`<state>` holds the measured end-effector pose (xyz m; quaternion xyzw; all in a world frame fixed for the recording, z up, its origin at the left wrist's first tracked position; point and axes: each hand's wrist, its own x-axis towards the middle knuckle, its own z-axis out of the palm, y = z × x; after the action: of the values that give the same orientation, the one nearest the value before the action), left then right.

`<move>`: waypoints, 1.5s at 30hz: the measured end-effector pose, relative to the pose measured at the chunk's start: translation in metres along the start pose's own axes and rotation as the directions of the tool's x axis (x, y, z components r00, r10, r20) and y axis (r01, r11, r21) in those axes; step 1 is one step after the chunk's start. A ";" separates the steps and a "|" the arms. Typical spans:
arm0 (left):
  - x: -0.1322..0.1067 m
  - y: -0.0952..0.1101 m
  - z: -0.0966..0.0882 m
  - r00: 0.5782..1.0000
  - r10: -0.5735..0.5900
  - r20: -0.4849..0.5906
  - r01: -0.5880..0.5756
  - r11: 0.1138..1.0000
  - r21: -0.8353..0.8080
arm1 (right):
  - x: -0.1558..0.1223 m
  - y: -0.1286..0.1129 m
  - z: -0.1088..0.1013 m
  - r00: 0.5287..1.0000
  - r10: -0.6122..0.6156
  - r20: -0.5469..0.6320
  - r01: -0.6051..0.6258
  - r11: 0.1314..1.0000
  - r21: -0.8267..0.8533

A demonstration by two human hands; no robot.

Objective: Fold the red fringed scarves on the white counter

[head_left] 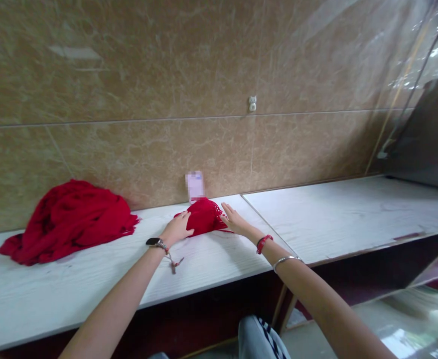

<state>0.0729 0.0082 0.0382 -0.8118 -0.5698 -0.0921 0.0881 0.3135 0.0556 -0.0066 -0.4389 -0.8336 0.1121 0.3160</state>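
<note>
A small folded red scarf point(203, 216) with fringe lies on the white tabletop point(211, 259) close to the wall. My left hand point(177, 227) rests on its left side, fingers stretched flat against the cloth. My right hand point(232, 219) lies on its right edge, fingers spread and flat. Both hands press the bundle from either side; neither one grips it. A watch sits on my left wrist, a red band and a metal bangle on my right.
A larger heap of red scarves point(67, 219) lies at the left on the same table. A small blurred object point(195, 185) stands against the marble wall point(166, 99) behind the scarf. A second white table point(353, 209) adjoins on the right. My knee point(259, 339) shows below.
</note>
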 end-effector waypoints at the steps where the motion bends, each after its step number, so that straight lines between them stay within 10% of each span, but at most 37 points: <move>1: 0.000 -0.002 0.000 1.000 0.003 0.003 -0.003 1.000 0.009 | -0.002 0.003 0.003 1.000 -0.022 -0.006 0.022 1.000 -0.020; 9: 0.013 0.013 -0.001 0.998 -0.026 0.061 0.020 0.996 0.089 | -0.006 -0.002 0.002 0.961 -0.251 -0.113 0.227 0.955 -0.190; 17: 0.002 0.007 0.012 0.989 -0.054 -0.138 0.055 0.999 -0.001 | -0.003 -0.005 0.002 0.891 -0.454 0.017 0.451 0.879 -0.153; 29: -0.002 -0.001 0.012 0.984 -0.046 -0.171 0.031 0.996 -0.089 | -0.009 -0.001 0.007 0.838 -0.449 0.309 0.491 0.869 -0.068; 45: -0.012 -0.040 0.002 0.987 -0.084 -0.140 0.061 0.985 -0.163 | -0.016 0.017 0.001 0.844 -0.397 0.360 0.441 0.896 -0.046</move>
<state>0.0313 0.0112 0.0344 -0.7859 -0.5821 -0.1994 0.0616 0.3301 0.0530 -0.0220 -0.2387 -0.9567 0.0613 0.1551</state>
